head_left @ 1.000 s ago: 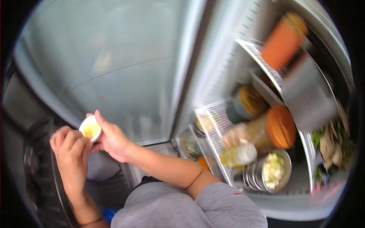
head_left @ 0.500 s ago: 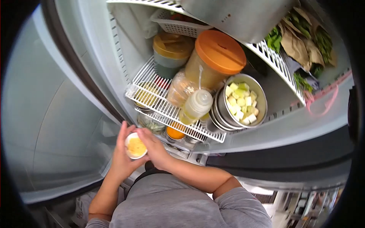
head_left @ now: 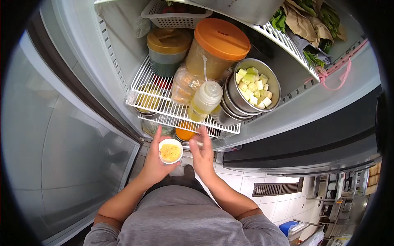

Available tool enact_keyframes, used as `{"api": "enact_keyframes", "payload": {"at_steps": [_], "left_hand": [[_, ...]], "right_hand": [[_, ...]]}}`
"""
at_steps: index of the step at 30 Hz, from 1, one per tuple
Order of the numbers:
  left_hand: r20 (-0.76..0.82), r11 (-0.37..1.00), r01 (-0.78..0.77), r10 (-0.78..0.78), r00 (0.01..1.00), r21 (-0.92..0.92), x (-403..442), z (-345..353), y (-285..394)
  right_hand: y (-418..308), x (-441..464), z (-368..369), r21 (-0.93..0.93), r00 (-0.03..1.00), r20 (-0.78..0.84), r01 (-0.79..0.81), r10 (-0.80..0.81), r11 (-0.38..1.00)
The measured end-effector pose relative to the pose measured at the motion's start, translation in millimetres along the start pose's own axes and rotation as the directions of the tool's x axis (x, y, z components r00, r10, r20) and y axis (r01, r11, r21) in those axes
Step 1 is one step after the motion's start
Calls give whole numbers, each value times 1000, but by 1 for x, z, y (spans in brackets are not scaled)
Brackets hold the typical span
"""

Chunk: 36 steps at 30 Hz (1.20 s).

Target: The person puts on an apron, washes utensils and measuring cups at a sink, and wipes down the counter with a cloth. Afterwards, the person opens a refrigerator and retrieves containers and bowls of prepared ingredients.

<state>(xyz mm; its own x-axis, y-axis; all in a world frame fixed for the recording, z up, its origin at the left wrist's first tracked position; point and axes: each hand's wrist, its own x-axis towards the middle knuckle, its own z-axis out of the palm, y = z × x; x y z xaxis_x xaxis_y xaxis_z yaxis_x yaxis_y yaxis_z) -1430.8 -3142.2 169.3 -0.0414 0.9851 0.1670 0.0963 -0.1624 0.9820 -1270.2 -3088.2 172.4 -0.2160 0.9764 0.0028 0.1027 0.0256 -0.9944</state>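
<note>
A small white cup (head_left: pixel 171 151) of yellow, crumbly food sits in my left hand (head_left: pixel 154 164), whose fingers wrap round its left side and base. My right hand (head_left: pixel 202 156) is off the cup, just to its right, fingers apart and holding nothing. Beyond both hands is the open fridge with its white wire shelf (head_left: pixel 168 107). Nearest on that shelf are a clear squeeze bottle (head_left: pixel 206 98) with pale yellow liquid and a metal pot (head_left: pixel 276 100) of cut pale green and white chunks. Below the shelf, an orange-filled container (head_left: pixel 184 134) lies close to my right fingertips.
A large orange-lidded tub (head_left: pixel 223 39) and a yellow-lidded container (head_left: pixel 168 45) stand further back. The fridge door (head_left: pixel 78 143) hangs open at left. Wrapped leafy greens (head_left: pixel 314 22) rest on the upper right shelf. A floor grate (head_left: pixel 277 189) lies at lower right.
My right hand has let go of the cup and moved right, its fingers spreading. The cup stays in my left hand. The view has shifted, showing more tiled floor.
</note>
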Motion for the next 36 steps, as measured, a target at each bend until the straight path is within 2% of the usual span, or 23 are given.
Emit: {"api": "enact_keyframes", "payload": {"at_steps": [1, 4, 5, 6, 7, 9, 10, 11, 13, 16, 20, 21, 22, 23, 24, 25, 26, 28, 31, 32, 33, 35, 36], "left_hand": [[-7, 1000, -3, 3, 1000, 1, 0, 0, -1], [-52, 999, -13, 15, 999, 41, -4, 0, -2], [-61, 992, -14, 22, 998, 128, -6, -1, -3], [-73, 976, -12, 29, 997, 217, -9, -1, -2], [-98, 973, -9, 32, 995, 229, -12, 1, -1], [-139, 970, 73, -41, 989, 232, -20, 4, 1], [-172, 962, 64, -18, 985, 267, -24, 6, 2], [-208, 957, 72, -12, 978, 281, -28, 9, 5], [-314, 923, 157, -43, 949, 350, -39, 17, 10], [-470, 931, 206, -43, 881, 301, -57, 34, 2], [-704, 923, 322, -83, 706, 213, -82, 64, -10], [-746, 923, 345, -109, 657, 169, -90, 69, -18], [-763, 945, 311, -131, 633, 96, -100, 74, -23], [-804, 909, 389, -119, 582, 148, -109, 79, -21], [-833, 875, 443, -93, 546, 194, -117, 84, -18], [-853, 903, 405, -96, 513, 142, -126, 86, -11], [-875, 878, 444, -65, 480, 179, -134, 88, -2], [-925, 844, 499, -11, 379, 195, -151, 95, 15], [-963, 812, 554, 37, 268, 185, -192, 106, 26], [-969, 803, 567, 48, 242, 182, -204, 107, 27], [-973, 801, 571, 57, 224, 178, -216, 109, 30], [-993, 781, 614, 60, 104, 111, -248, 116, 37], [-994, 779, 618, 67, 92, 109, -259, 116, 41]], "right_hand": [[5, 7, -2, -109, 974, -187, 110, -129, 988], [14, 39, 2, -208, 947, -251, 151, -202, 966], [13, 48, 6, -276, 923, -280, 184, -262, 943], [11, 56, 9, -283, 922, -292, 172, -256, 944], [9, 58, 10, -272, 927, -270, 187, -261, 944], [2, 65, 9, -385, 926, -266, 152, -267, 910], [-5, 69, 2, -360, 932, -195, 223, -307, 906], [-10, 76, -3, -355, 922, -199, 248, -331, 902], [-30, 80, -11, -397, 945, -166, 199, -283, 896], [-21, 92, -14, -439, 924, -85, 301, -373, 847], [-22, 88, -15, -282, 927, 91, 373, -363, 884], [-20, 85, -10, -173, 909, 169, 408, -382, 896], [-18, 76, -2, -158, 867, 259, 472, -425, 867], [-28, 59, 13, 65, 857, 374, 358, -356, 931], [-28, 48, 25, 123, 771, 479, 414, -419, 902], [-32, 35, 41, 192, 669, 567, 460, -480, 867], [-41, 19, 59, 258, 598, 636, 432, -488, 864], [-69, -22, 89, 375, 347, 763, 449, -545, 811], [-124, -104, 133, 586, 32, 796, 208, -604, 783], [-136, -133, 151, 676, -60, 726, 244, -685, 695], [-154, -166, 160, 631, -77, 771, 222, -632, 743], [-168, -223, 185, 597, -173, 802, 195, -571, 778], [-170, -246, 197, 625, -207, 780, 209, -591, 752]]}}
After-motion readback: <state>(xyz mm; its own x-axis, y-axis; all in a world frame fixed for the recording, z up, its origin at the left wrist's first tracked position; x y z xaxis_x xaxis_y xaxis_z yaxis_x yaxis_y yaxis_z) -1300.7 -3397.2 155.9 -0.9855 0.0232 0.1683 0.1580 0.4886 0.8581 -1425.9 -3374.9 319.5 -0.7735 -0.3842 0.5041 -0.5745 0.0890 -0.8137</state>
